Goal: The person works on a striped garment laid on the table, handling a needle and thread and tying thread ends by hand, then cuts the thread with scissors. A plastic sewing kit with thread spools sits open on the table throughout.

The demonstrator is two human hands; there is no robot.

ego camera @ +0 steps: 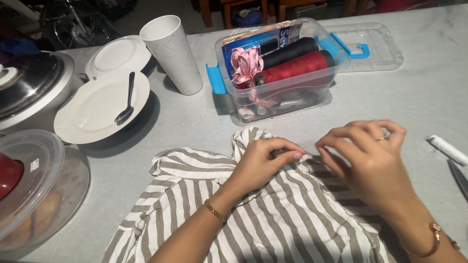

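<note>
A brown and white striped shirt [273, 219] lies spread on the grey table [195, 122] in front of me. My left hand [263, 163] pinches a fold of the shirt near its collar, thumb and fingers closed on the cloth. My right hand [370, 156] hovers just to the right, its fingertips pressed together close to the same fold; whether it holds a needle or thread is too small to tell. A ring sits on one right finger and bracelets on both wrists.
A clear plastic sewing box [282, 68] with red and black thread spools and pink ribbon stands behind the shirt, its lid [370, 46] beside it. A white cup [173, 53], white plates [97, 107] with a spoon, a pot lid and covered bowls are at left. A white tube [448, 150] lies right.
</note>
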